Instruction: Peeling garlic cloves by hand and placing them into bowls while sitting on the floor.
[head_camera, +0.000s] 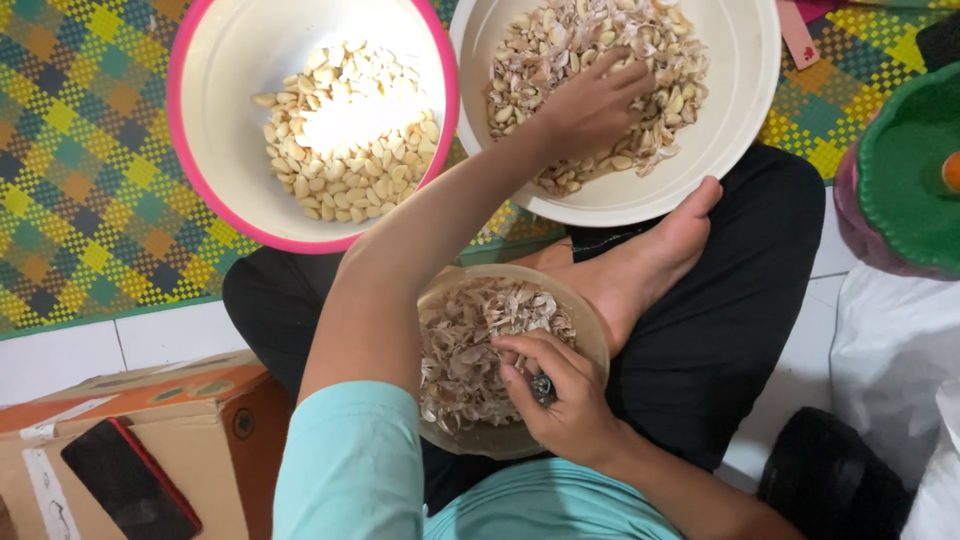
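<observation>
Sat cross-legged over three bowls of garlic, one hand in the far bowl, one at the near bowl.

Reached the left hand (590, 105) into the far white bowl (745, 90) of unpeeled garlic cloves (650, 60), fingers together and curled down among them; cannot tell whether closed on a clove. Rested the right hand (560, 395) on the near clear bowl (590, 330) of papery, curled skins (470, 340) in the lap, fingers clamped on a small dark tool (541, 388), mostly hidden. Kept smooth, pale peeled cloves (350, 130) in the pink-rimmed bowl (200, 170), far left on the checked woven mat (80, 160). Left a green tub (910, 180) cut off at right, a cardboard box (200, 420) with a phone (130, 480) near left.
</observation>
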